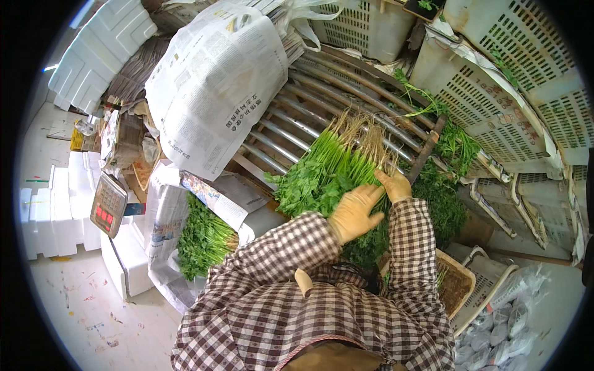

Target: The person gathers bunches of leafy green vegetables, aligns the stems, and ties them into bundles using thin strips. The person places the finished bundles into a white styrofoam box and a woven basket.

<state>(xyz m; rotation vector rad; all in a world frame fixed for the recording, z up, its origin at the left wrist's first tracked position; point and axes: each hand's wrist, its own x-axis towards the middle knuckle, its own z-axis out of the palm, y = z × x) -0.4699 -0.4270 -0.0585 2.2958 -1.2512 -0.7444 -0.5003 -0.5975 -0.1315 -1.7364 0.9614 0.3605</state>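
A wide bundle of leafy green herbs [325,171] lies on a rack of metal bars [297,111], its stringy roots turned away from me. Over the leaves on the near right side is my left hand [356,213] in a pale glove, thumb apart from the fingers, holding nothing that I can see. My right hand [395,184], also gloved, is at the bundle's right edge, with its thumb and fingers around a few stems near the roots; part of that grip is hidden. More dark greens [438,204] hang below, right of my right sleeve.
Newspaper sheets [222,88] cover the rack's left part. A newspaper-lined box holds more greens [204,241] at left, beside a digital scale [109,204] and white foam boxes [69,199]. Perforated plastic crates [482,97] stand at right. Plastic-bagged bundles [496,329] lie lower right.
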